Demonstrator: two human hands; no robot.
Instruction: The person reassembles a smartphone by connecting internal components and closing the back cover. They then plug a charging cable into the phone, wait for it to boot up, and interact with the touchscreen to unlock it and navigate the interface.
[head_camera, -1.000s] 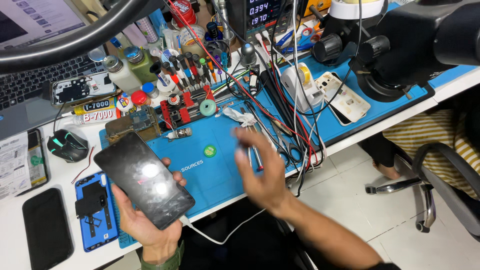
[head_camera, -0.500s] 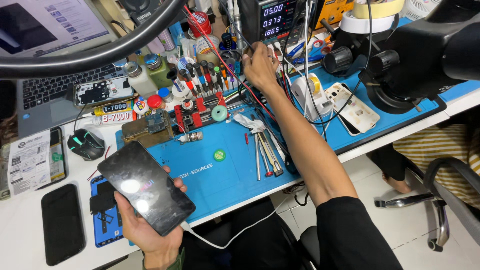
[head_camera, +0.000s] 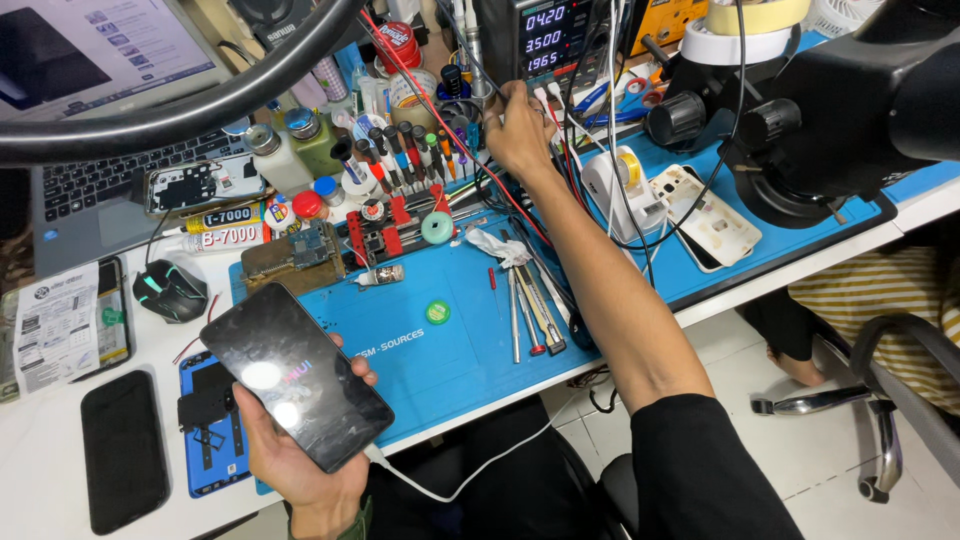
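The left hand (head_camera: 300, 455) is wrapped around a black slab of a smartphone (head_camera: 295, 375) with a glossy glass face, held just above the near edge of the desk (head_camera: 60, 480), over the front left corner of the blue rubber work mat (head_camera: 450, 350). The fingers curl around its right side and the thumb side hides beneath, so it is a firm closed grip. A thin white charging cable (head_camera: 470, 480) is plugged into the phone's lower end and droops off the desk edge.

The right hand (head_camera: 520, 125) is stretched to the far edge of the desk, fingers pinched among the red and black leads (head_camera: 470, 150) just below the black bench power supply with lit digits (head_camera: 545, 40) — whether it grips a lead or only touches, I cannot tell.

The phone's screen glows faintly, so it seems to be powering up with its cable attached; the work at the supply looks unfinished.

The phone's long axis runs diagonally — top toward the desk's far left, cabled end toward the person at the near right, with the screen facing up.
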